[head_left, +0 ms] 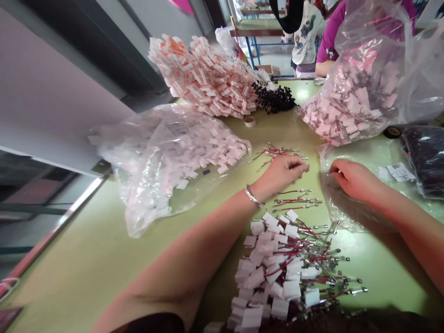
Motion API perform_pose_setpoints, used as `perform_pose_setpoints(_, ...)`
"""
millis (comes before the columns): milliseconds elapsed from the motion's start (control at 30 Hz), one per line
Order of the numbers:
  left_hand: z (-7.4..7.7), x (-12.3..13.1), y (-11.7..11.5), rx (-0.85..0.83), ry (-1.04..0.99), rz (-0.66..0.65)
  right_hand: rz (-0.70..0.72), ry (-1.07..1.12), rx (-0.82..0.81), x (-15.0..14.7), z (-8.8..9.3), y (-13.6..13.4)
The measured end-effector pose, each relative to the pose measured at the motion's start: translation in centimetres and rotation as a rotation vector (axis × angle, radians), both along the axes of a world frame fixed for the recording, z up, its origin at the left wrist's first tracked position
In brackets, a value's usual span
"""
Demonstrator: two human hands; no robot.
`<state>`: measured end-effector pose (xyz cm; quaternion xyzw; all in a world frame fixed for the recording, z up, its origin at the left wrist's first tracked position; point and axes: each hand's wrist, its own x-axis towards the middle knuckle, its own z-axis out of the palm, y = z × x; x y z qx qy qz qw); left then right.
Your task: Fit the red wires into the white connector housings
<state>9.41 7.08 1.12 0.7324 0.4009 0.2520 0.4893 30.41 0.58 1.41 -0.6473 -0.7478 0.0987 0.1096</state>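
1. Looking down from the head camera, the left hand [282, 171] rests on the green table [86, 259] with fingers curled – I cannot tell if it holds anything. A few red wires [277, 151] lie just past it.
2. The right hand [352, 178] presses its curled fingers on a flat clear bag [343, 208] – a real grasp is not clear.
3. A pile of red wires with white plugs [277, 273] sits near the arms.
4. Bags of white plugs [173, 157] lie around.
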Motion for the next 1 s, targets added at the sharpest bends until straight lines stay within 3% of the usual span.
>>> perform_pose_setpoints(133,-0.1,0.7,-1.0,-0.007,-0.002,-0.122,0.008,0.357,0.119,-1.7,0.5,-0.7)
perform_pose_setpoints(267,-0.1,0.6,-1.1,0.027,-0.007,-0.168,0.046,0.516,0.147,-3.0,-0.1,-1.0)
perform_pose_setpoints(333,-0.3,0.5,-1.0,0.121,0.016,-0.174,0.014,0.579,0.111,-3.1,-0.3,-1.0)
perform_pose_setpoints(400,-0.6,0.2,-0.9,0.343,0.081,-0.206,-0.026,0.651,0.0,-3.0,-0.1,-0.9)
perform_pose_setpoints(500,-1.0,0.0,-1.2,0.73,0.273,-0.339,-0.117,0.766,-0.3,-3.1,0.5,-1.0)
perform_pose_setpoints(567,-1.1,0.1,-1.5,0.829,0.363,-0.404,-0.179,0.841,-0.442,-3.3,0.9,-1.2)
perform_pose_setpoints(733,-0.2,-0.3,-0.2,0.615,0.237,-0.475,-0.168,0.817,-0.389,-3.8,0.9,-1.5)
perform_pose_setpoints(800,0.1,-0.9,1.1,0.575,0.18,-0.395,-0.095,0.699,-0.309,-3.7,0.7,-1.4)
perform_pose_setpoints(933,-1.1,-1.4,3.6,0.702,0.359,-0.009,0.139,0.432,-0.157,-3.2,1.0,-1.0)
perform_pose_setpoints(1000,-2.2,-1.2,4.2,0.717,0.467,-0.003,0.162,0.342,-0.058,-2.6,1.3,-0.6)
